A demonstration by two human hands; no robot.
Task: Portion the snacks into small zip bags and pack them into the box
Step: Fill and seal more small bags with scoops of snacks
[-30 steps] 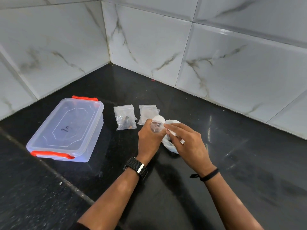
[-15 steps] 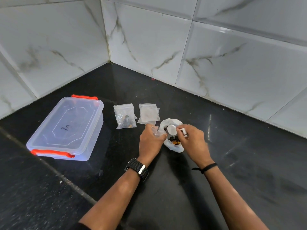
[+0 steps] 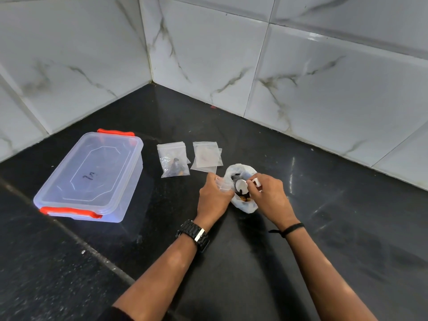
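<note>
On the black counter [image 3: 324, 228], the left hand [image 3: 214, 200] has its fingers pinched together on a small clear zip bag [image 3: 221, 183], most of which is hidden behind the knuckles. The right hand [image 3: 268, 198] reaches into the open white snack bag [image 3: 245, 206]; its fingertips grip a small white scoop [image 3: 242, 184], though the grip itself is partly covered. Brown and dark snacks [image 3: 244, 198] show only as a small patch inside. Behind, a filled zip bag [image 3: 174, 162] lies beside a stack of empty zip bags [image 3: 206, 156]. The lidded clear box [image 3: 92, 174] with red latches sits well apart to the left, closed; faint writing on its lid cannot be read.
</note>
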